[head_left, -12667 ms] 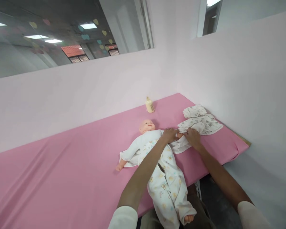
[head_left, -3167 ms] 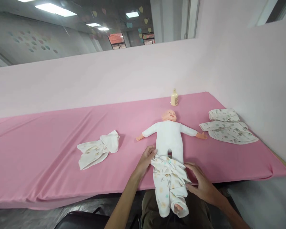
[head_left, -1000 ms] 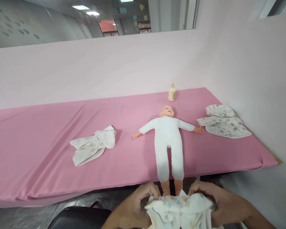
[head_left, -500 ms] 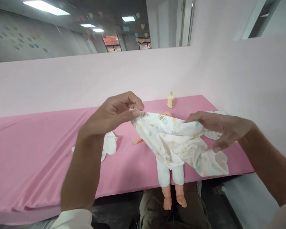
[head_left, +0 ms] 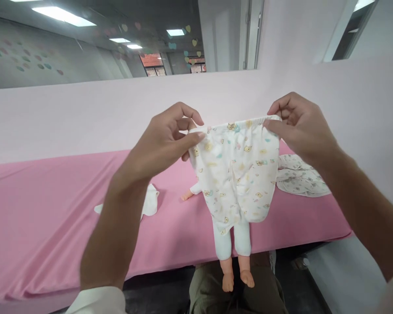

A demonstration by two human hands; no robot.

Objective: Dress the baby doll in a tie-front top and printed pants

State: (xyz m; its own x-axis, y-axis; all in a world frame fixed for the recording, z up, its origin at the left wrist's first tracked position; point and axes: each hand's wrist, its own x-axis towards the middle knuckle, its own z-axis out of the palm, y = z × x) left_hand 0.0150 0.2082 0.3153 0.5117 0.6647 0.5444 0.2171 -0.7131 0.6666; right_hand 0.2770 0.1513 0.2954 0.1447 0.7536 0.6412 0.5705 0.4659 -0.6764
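A pair of small white baby pants (head_left: 236, 170) with a coloured print hangs spread out between my hands. My left hand (head_left: 173, 139) pinches one end of the waistband, and my right hand (head_left: 298, 126) pinches the other. Behind and below the pants lies a baby doll (head_left: 223, 244) in white clothing, its bare feet past the table's front edge. The pants hide its head and most of its body; one arm shows at the left.
Pink cloth covers the long table (head_left: 177, 226) against the wall. Folded printed baby clothing (head_left: 301, 181) lies to the right, and a white cloth item (head_left: 150, 200) lies left, partly behind my left forearm. A mirror (head_left: 118, 48) is above.
My right hand has moved up and taken hold of the waistband's right end. The pants, bunched and slanting before, now hang flat and open. My left hand has risen a little.
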